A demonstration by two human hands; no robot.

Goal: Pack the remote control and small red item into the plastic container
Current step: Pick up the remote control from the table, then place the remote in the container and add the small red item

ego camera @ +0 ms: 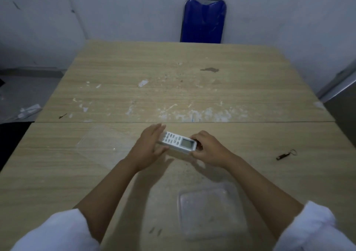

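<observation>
Both hands hold a white remote control (pixel 178 142) with grey buttons and a small screen, just above the wooden table (pixel 173 89). My left hand (pixel 149 147) cups its button end with the fingers stretched out. My right hand (pixel 207 149) grips its screen end. A clear plastic container (pixel 212 212) lies open on the table near me, to the right and below my right forearm. A small dark red item with a key ring (pixel 285 155) lies on the table far to the right, apart from both hands.
A clear flat lid (pixel 102 145) rests on the table left of my left hand. A blue chair back (pixel 204 19) stands behind the far table edge against the wall. A seam (pixel 250 122) crosses the table just beyond my hands. White scuffs mark the far half.
</observation>
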